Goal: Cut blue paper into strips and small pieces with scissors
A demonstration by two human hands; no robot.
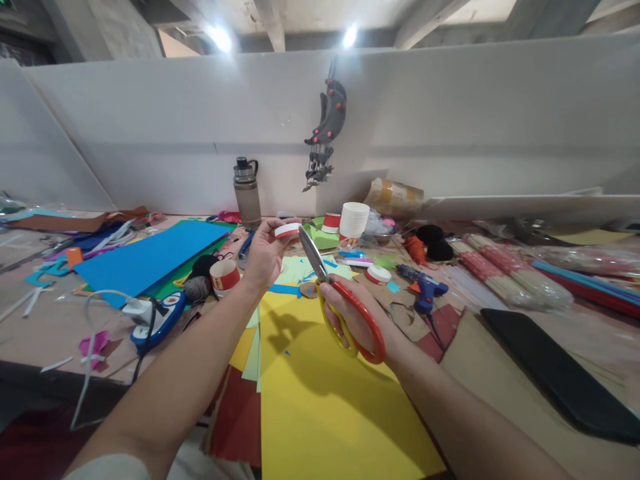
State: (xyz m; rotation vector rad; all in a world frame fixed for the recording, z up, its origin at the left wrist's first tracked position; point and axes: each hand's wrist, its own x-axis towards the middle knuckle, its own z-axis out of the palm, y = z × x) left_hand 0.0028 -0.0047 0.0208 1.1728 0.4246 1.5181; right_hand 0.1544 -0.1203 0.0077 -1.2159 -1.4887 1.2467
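My left hand [264, 253] is closed on a small white and red paper cup piece [287, 231], pinched between thumb and fingers. Scissors [356, 312] with one red and one yellow handle are in my right hand [350, 303], their blades pointing up and forward. The blade tips are at the right edge of the cup piece; whether they touch it, I cannot tell. Beneath both hands lies a yellow sheet [320, 400] with small blue scraps at its far end.
A stack of white cups [355, 219] and a bottle [247, 193] stand at the back. On the right are a blue glue gun [426, 291] and a black phone-like slab [555, 373]. Blue sheets [155, 257] and a power strip [160, 321] lie left.
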